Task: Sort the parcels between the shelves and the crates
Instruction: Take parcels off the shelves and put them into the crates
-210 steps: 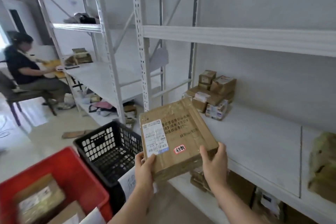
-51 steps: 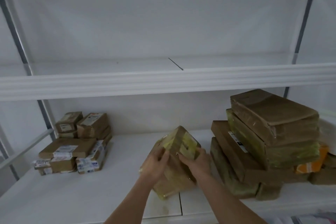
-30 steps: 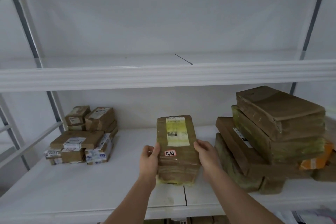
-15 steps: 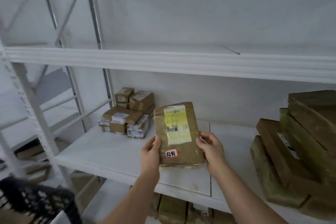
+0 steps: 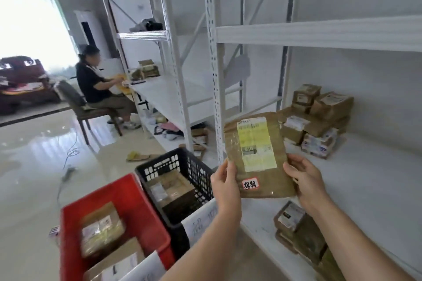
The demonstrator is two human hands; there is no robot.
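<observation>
Since half a second ago the view has swung left; parcel (image 5: 258, 155) now held off the shelf (image 5: 365, 180), above the gap between shelf and black crate (image 5: 175, 180). Left hand (image 5: 225, 183) grips its left edge, right hand (image 5: 306, 178) its right edge, fingers curled round the back, thumbs on front. Label faces the camera. Red crate (image 5: 137, 214) beside the black one, both holding parcels. Small stack of boxes (image 5: 317, 118) at shelf back. Seated person (image 5: 96, 89) far left.
</observation>
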